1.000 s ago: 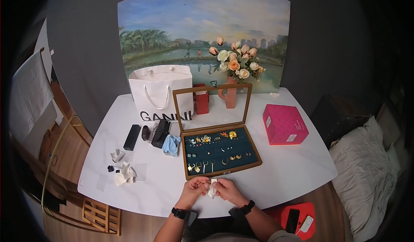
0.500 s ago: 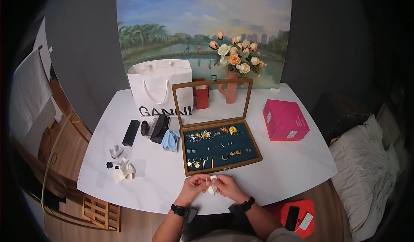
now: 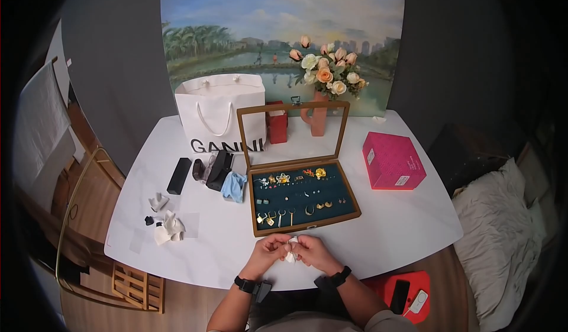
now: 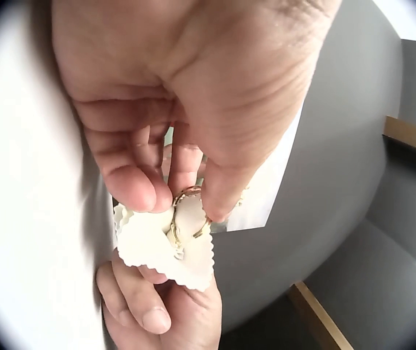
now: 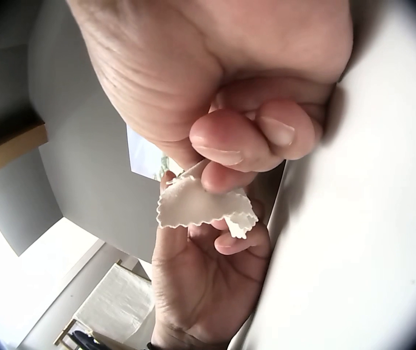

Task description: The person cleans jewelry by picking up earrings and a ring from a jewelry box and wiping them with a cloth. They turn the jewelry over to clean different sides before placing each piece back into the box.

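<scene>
In the head view both hands meet just in front of the jewellery box. The left hand (image 3: 267, 256) pinches a thin gold hoop earring (image 4: 175, 227) between thumb and fingers. A small cream-white cloth (image 5: 197, 205) with a scalloped edge is gripped by the right hand (image 3: 316, 255), its fingers curled over it. The cloth lies against the gold loop in the left wrist view, and part of it is hidden by fingers. Beyond the hands, the wooden jewellery box (image 3: 358, 212) stands with its glass lid raised, and rows of gold and coloured jewellery (image 3: 284, 179) sit on dark green lining.
At the left lie a black box (image 3: 179, 176), a black case (image 3: 219, 169), a blue cloth (image 3: 235, 187) and crumpled white cloths (image 3: 170, 228). A white paper bag (image 3: 222, 110), a red box (image 3: 277, 122) and a flower vase (image 3: 318, 118) stand behind. A pink box (image 3: 393, 160) is at the right.
Both hands stay together in front of the box, fingers shifting slightly on the cloth and earring. The head view has tilted a little, so the table sits higher in it.
</scene>
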